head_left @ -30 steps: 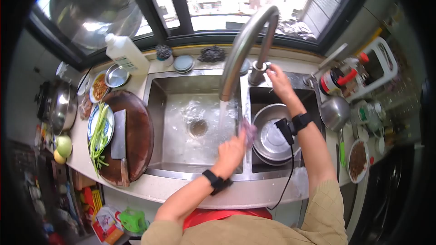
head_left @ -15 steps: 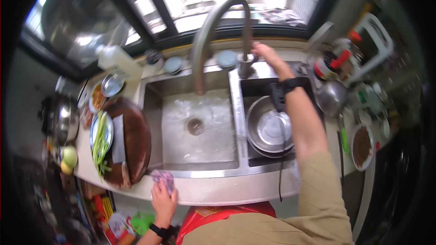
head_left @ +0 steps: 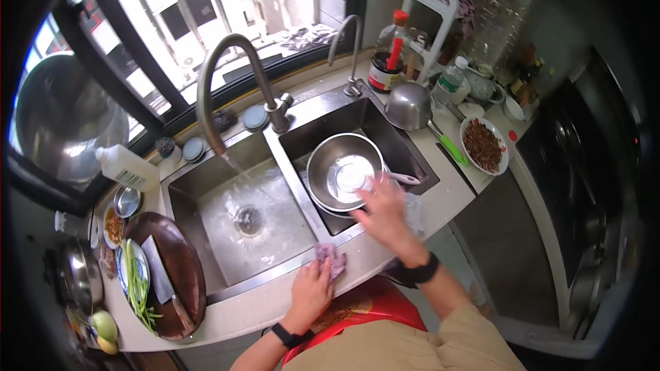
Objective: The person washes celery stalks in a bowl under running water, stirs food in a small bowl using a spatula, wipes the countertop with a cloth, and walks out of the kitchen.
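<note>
My left hand (head_left: 313, 295) lies at the counter's front edge, its fingers on a crumpled purple cloth (head_left: 331, 262). Blurred by motion, my right hand (head_left: 386, 213) is over the front right rim of a metal pot (head_left: 344, 165) in the right sink basin (head_left: 295, 139); whether it touches the pot I cannot tell. A thin stream of water falls from the curved faucet (head_left: 242, 40) into the left basin (head_left: 227, 233). A pale handle (head_left: 404, 178) sticks out to the right of the pot.
On the left, a round board (head_left: 185, 268) holds a cleaver (head_left: 158, 271) and a plate with green stalks (head_left: 136, 288). A saucepan (head_left: 410, 106), sauce jar (head_left: 382, 75) and plate of brown food (head_left: 483, 145) stand on the right. Behind the sink is a barred window.
The view has turned right. My right hand has left the faucet and come down to the pot. Water now runs from the spout. My left hand is still on the cloth.
</note>
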Available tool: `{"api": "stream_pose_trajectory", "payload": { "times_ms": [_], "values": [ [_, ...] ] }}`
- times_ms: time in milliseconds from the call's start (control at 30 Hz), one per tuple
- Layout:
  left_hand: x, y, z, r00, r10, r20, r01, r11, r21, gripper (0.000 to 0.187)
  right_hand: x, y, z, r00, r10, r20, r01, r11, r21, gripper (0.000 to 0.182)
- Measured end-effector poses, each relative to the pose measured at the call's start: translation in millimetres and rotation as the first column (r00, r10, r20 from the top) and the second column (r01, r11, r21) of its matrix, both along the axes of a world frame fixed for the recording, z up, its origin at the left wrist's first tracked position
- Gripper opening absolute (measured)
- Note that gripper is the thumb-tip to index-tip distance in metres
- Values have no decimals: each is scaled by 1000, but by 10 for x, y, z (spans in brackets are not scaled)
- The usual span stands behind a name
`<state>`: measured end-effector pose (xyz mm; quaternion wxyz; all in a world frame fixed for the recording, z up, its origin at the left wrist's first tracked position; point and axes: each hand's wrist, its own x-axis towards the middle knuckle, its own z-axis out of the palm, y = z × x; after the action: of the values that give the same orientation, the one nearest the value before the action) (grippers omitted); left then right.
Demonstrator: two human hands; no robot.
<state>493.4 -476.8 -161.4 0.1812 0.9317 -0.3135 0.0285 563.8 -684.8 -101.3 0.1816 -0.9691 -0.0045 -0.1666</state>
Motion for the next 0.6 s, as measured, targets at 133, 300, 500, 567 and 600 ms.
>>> {"api": "stream_pose_trajectory", "payload": {
  "times_ms": [133,300,500,567,600],
  "values": [
    [119,-304,-140,991,-123,60,127,990,-64,44,-348,-737,-516,974,-146,-174,141,989,-37,19],
    [240,-287,-82,992,-126,28,128,985,-112,39,155,-711,-166,974,-26,-226,73,977,199,14],
    [108,342,-105,999,21,47,-17,995,-95,43,1942,-205,106,964,185,189,-238,918,318,27],
    [-11,648,32,968,240,73,-241,970,5,34,2560,8,61,968,186,167,-234,907,350,40],
    [-100,816,21,931,331,151,-340,940,34,32,2859,73,-4,964,228,139,-265,876,403,41]
  ]
}}
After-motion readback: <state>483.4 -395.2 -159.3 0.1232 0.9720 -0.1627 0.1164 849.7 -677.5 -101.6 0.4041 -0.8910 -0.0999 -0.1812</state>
